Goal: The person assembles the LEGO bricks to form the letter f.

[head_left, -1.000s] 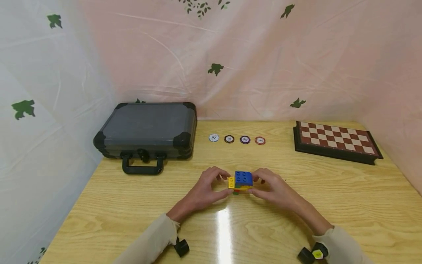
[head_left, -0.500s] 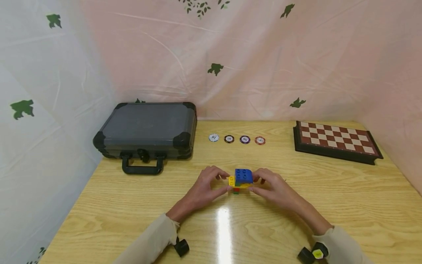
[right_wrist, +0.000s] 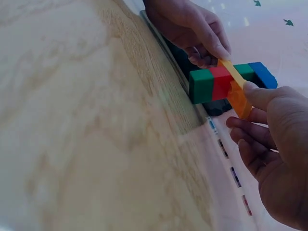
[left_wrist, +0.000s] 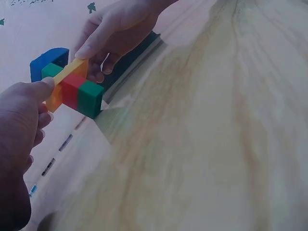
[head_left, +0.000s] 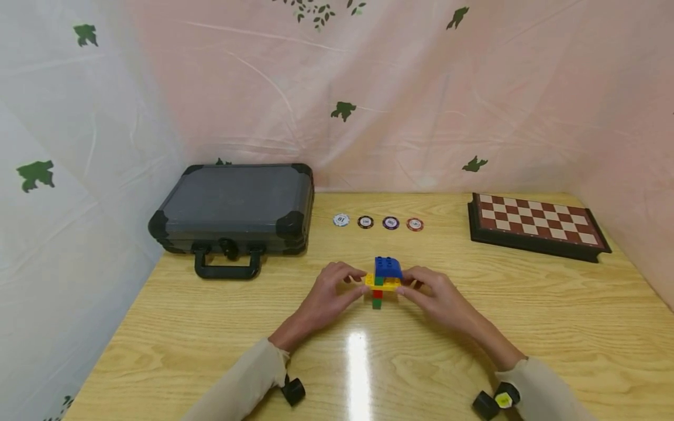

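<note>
Between the two hands stands a small tower of toy building bricks. From the bottom up it has a green brick, a red brick, a long yellow brick, a second green brick and a blue brick with a curved end. The left hand pinches the yellow brick's left end between thumb and fingers. At the opposite end, the right hand pinches the same yellow brick. The tower's lower end is close over the wooden table and touches neither hand.
A dark grey case with a black handle lies at the back left. Several poker chips form a row behind the hands, a red one at its right end. A checkered board box sits at the back right.
The brick tower has tipped upright, its blue top moving away from the person, so the red and lower green bricks show more. Both hands keep their pinch and have shifted only slightly.
</note>
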The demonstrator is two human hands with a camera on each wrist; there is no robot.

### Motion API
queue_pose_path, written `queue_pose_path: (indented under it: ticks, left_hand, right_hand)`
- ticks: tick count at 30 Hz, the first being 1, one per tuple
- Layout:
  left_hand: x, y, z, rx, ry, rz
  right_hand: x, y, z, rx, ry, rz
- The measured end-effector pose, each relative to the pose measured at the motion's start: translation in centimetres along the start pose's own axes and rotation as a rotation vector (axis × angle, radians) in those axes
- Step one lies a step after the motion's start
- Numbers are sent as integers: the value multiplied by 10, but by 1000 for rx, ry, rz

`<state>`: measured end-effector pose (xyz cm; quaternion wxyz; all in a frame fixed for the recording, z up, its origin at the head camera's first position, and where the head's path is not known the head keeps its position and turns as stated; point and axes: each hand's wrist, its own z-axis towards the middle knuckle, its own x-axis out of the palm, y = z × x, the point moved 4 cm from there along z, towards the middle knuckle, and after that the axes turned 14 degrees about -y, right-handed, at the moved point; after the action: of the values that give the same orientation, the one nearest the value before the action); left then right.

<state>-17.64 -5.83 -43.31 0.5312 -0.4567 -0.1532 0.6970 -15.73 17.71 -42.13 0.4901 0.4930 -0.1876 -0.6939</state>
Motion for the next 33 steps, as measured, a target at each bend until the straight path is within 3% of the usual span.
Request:
queue_pose_path:
  ticks: [7, 14, 33]
  left_hand:
    - [4, 1, 3, -43, -13, 18]
    - [7, 2, 6, -85, -32, 34]
    - [15, 5, 13, -167, -62, 44]
  right_hand:
    - [1, -3, 3, 87, -27, -33]
    - [0, -5, 4, 201, -36, 1]
    - [4, -16, 10, 286, -53, 6]
